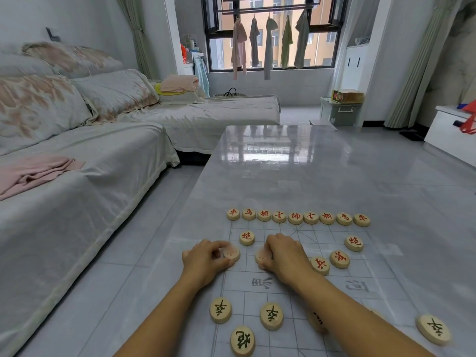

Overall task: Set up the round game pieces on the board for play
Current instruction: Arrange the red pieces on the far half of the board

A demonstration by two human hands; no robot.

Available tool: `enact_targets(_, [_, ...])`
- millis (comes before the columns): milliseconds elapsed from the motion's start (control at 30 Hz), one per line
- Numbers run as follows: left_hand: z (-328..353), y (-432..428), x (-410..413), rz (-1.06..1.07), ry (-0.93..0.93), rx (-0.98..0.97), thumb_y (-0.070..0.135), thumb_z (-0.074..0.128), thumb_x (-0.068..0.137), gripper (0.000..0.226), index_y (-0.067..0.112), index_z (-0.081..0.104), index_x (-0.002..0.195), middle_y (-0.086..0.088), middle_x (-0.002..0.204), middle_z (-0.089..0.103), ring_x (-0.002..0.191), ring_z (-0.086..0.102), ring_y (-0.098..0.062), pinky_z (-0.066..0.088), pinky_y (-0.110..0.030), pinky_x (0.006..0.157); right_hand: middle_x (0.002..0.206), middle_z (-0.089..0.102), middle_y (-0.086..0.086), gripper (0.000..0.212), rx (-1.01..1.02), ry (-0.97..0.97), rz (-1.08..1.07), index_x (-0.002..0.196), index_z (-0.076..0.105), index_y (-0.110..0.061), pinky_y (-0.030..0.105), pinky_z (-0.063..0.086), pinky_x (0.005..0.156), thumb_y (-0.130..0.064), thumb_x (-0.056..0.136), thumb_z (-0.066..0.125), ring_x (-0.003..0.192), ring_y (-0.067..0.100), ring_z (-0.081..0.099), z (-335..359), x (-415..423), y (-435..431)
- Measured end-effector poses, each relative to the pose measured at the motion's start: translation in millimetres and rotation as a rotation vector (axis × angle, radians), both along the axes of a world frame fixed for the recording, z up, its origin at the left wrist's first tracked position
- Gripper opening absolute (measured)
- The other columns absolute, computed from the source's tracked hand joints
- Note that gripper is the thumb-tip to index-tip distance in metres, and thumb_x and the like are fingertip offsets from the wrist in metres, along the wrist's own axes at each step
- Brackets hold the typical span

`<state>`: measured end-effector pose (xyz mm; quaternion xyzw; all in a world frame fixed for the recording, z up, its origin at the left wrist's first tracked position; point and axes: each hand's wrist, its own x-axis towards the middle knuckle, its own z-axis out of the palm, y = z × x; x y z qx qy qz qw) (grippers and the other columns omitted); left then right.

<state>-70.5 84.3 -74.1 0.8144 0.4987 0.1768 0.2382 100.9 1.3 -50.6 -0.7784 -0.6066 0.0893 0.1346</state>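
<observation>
Left hand (206, 261) pinches disc (231, 253) on board (318, 238), left edge; right hand (286, 256) curls round second disc (262, 256) beside it; nine red discs (295, 218) line far row; glossy grey table (283, 163); covered sofa (77, 189) left; laundry (268, 47) at window (322, 42)

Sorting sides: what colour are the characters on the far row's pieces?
Red, on pale round wooden pieces; head view.

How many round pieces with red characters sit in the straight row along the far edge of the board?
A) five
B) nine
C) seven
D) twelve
B: the far row of red-lettered pieces counts nine discs side by side, running along the far edge of the board.
</observation>
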Motion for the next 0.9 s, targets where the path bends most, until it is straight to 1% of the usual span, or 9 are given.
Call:
enact_targets(167, [-6.5, 0.8, -2.9, 0.009, -0.068, 0.016, 0.044, 0.068, 0.076, 0.05, 0.038, 0.051, 0.122, 0.012, 0.085, 0.05, 0.087, 0.048, -0.007, 0.028, -0.03, 0.08, 0.114, 0.056, 0.005, 0.032, 0.015, 0.036, -0.016, 0.108, 0.052, -0.016, 0.032, 0.037, 0.088, -0.031, 0.082, 0.064, 0.104, 0.023, 0.05, -5.2, 3.0, 3.0])
enact_targets(233, [-8.4, -0.2, -1.7, 0.029, -0.113, 0.019, 0.046, 0.072, 0.071, 0.048, 0.038, 0.052, 0.114, 0.012, 0.083, 0.051, 0.083, 0.049, -0.005, 0.026, -0.029, 0.078, 0.114, 0.056, 0.004, 0.033, 0.02, 0.04, -0.017, 0.108, 0.052, -0.016, 0.031, 0.037, 0.088, -0.032, 0.082, 0.064, 0.104, 0.023, 0.05, -5.7, 3.2, 2.9])
enact_targets(333, [-10.3, 0.2, -0.1, 0.054, -0.145, 0.037, 0.047, 0.073, 0.069, 0.035, 0.037, 0.054, 0.097, 0.01, 0.08, 0.053, 0.08, 0.05, -0.004, 0.024, -0.029, 0.074, 0.115, 0.056, 0.004, 0.035, 0.023, 0.037, -0.014, 0.11, 0.052, -0.016, 0.031, 0.038, 0.088, -0.033, 0.081, 0.064, 0.105, 0.023, 0.05, -6.2, 3.5, 2.4])
enact_targets(433, [-13.1, 1.6, -1.0, 0.045, -0.149, 0.04, 0.047, 0.071, 0.071, 0.031, 0.037, 0.057, 0.097, 0.01, 0.081, 0.054, 0.079, 0.048, -0.002, 0.023, -0.03, 0.073, 0.116, 0.056, 0.005, 0.037, 0.031, 0.043, -0.012, 0.112, 0.052, -0.016, 0.031, 0.038, 0.088, -0.034, 0.082, 0.064, 0.106, 0.023, 0.05, -7.3, 3.9, 1.6])
enact_targets(567, [-13.0, 0.1, 1.6, 0.089, -0.155, 0.056, 0.051, 0.075, 0.064, 0.035, 0.033, 0.054, 0.086, 0.009, 0.079, 0.053, 0.077, 0.049, -0.003, 0.023, -0.029, 0.073, 0.116, 0.055, 0.004, 0.038, 0.038, 0.047, -0.014, 0.112, 0.051, -0.017, 0.031, 0.038, 0.088, -0.035, 0.082, 0.064, 0.106, 0.023, 0.049, -8.2, 4.1, 1.2])
enact_targets(667, [-11.5, -0.8, 1.2, 0.077, -0.15, 0.047, 0.055, 0.075, 0.061, 0.048, 0.036, 0.05, 0.097, 0.01, 0.083, 0.051, 0.08, 0.049, -0.005, 0.025, -0.029, 0.077, 0.116, 0.055, 0.004, 0.037, 0.039, 0.041, -0.011, 0.112, 0.051, -0.017, 0.031, 0.037, 0.088, -0.035, 0.082, 0.064, 0.105, 0.023, 0.05, -8.8, 4.3, 1.2])
enact_targets(767, [-11.7, -0.6, -3.9, -0.017, -0.067, 0.075, 0.05, 0.069, 0.072, 0.047, 0.043, 0.051, 0.115, 0.01, 0.093, 0.05, 0.089, 0.048, -0.006, 0.024, -0.03, 0.081, 0.117, 0.055, 0.005, 0.037, 0.028, 0.033, -0.01, 0.112, 0.051, -0.016, 0.032, 0.037, 0.089, -0.035, 0.082, 0.064, 0.107, 0.023, 0.049, -9.2, 4.7, 2.3])
enact_targets(833, [-12.4, -0.5, -3.7, -0.011, -0.081, 0.087, 0.046, 0.067, 0.076, 0.038, 0.04, 0.056, 0.112, 0.01, 0.092, 0.05, 0.09, 0.049, -0.007, 0.024, -0.03, 0.08, 0.117, 0.055, 0.005, 0.037, 0.023, 0.041, -0.01, 0.111, 0.051, -0.016, 0.032, 0.037, 0.089, -0.034, 0.082, 0.064, 0.107, 0.023, 0.049, -9.0, 4.8, 2.8])
enact_targets(900, [-11.8, -1.4, -0.6, 0.063, -0.14, 0.078, 0.046, 0.071, 0.072, 0.032, 0.033, 0.056, 0.098, 0.01, 0.083, 0.05, 0.081, 0.049, -0.007, 0.024, -0.03, 0.077, 0.116, 0.055, 0.004, 0.037, 0.021, 0.052, -0.01, 0.111, 0.051, -0.016, 0.031, 0.038, 0.089, -0.034, 0.081, 0.064, 0.106, 0.023, 0.05, -8.5, 4.9, 3.4])
